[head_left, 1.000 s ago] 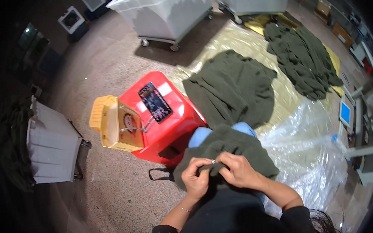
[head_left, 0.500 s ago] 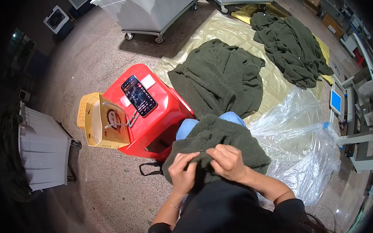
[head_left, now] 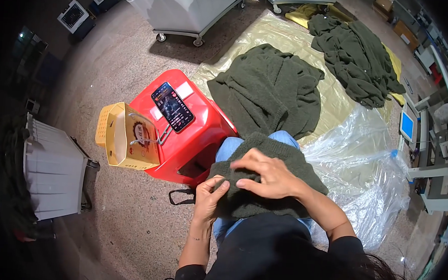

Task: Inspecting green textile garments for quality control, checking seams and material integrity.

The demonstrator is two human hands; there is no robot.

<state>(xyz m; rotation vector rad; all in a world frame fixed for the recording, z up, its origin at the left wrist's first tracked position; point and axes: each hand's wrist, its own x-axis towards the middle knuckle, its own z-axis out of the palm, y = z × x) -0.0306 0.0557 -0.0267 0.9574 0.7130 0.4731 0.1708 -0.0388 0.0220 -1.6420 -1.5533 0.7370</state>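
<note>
A dark green knitted garment (head_left: 253, 208) lies bunched across my lap, over blue trousers. My left hand (head_left: 206, 199) pinches the garment's left edge between thumb and fingers. Above the middle of the knit, my right hand (head_left: 271, 177) is open, thumb and fingers apart, with nothing visible in it. Whether its fingertips touch the fabric I cannot tell. Another green knitted piece (head_left: 272, 87) is spread on the floor sheet just ahead of my knees.
Left of my knees stands a red plastic stool (head_left: 205, 119) bearing a phone (head_left: 172, 107) and a yellow box (head_left: 145, 147). Clear plastic (head_left: 363, 198) lies at right, beside equipment. More green knits (head_left: 360, 61) are heaped beyond. Wheeled bins (head_left: 185, 11) stand ahead; another (head_left: 55, 169) is at left.
My right hand has let go of the fabric, opened and moved up over it. My left hand has shifted slightly left, still pinching the knit. The view has shifted a little.
</note>
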